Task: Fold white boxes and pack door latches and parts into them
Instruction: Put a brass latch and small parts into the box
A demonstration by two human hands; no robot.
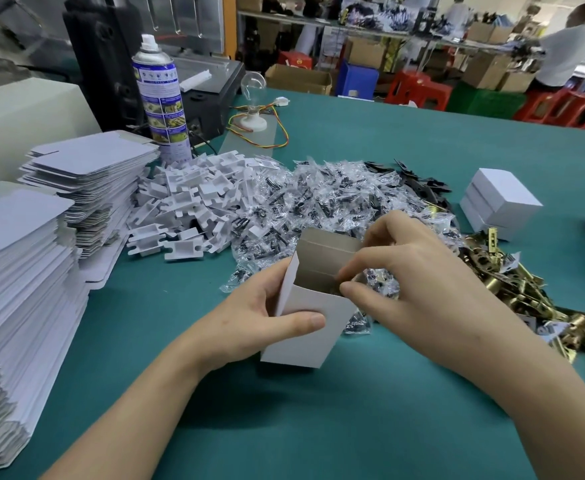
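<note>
On the table (405,143) lie box blanks (90,188), white inserts (194,199), bagged screws (318,199), brass latches (512,282) and folded boxes (498,199).

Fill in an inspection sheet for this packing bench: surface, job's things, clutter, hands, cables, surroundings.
Surface: green table mat, crowded with loose piles.
Job's things: open white box upright, top open; flat box blanks stacked on the left; white plastic inserts, bagged screws and brass latches in heaps; closed white boxes on the right.
Clutter: spray can; light bulb on a holder.
Hands: left hand grips the open box; right hand pinches at its right rim.
Cables: coloured wires loop from the bulb holder.
Surroundings: red stools, cardboard cartons, a person at far benches.
</note>
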